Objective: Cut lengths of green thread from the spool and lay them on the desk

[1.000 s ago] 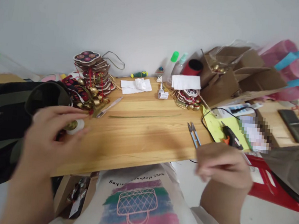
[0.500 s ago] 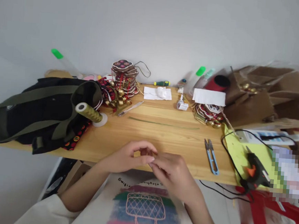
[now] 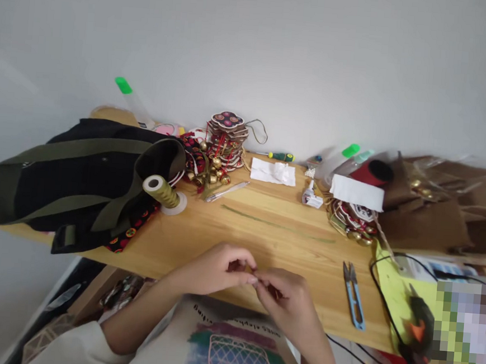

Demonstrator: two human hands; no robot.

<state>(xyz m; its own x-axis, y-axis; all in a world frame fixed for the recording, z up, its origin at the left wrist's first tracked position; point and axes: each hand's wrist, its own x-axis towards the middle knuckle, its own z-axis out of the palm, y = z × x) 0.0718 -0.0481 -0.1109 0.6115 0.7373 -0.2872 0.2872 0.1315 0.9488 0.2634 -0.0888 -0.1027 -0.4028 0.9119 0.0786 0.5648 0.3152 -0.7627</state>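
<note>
left hand (image 3: 215,269) and right hand (image 3: 286,300) meet fingertip to fingertip at the worktop's (image 3: 263,245) near edge | both pinch something tiny, too small to identify | thread spool (image 3: 164,194) lies tipped near the left end beside black bag (image 3: 71,174) | snips (image 3: 354,294) lie near the right hand

White long sleeves (image 3: 74,348) pushed up, shirt printed with a pink-outlined handbag (image 3: 240,358)

The left hand (image 3: 215,269) and right hand (image 3: 286,300) are hiding something tiny between their fingertips; blur is smearing the cardboard boxes (image 3: 434,214).
</note>
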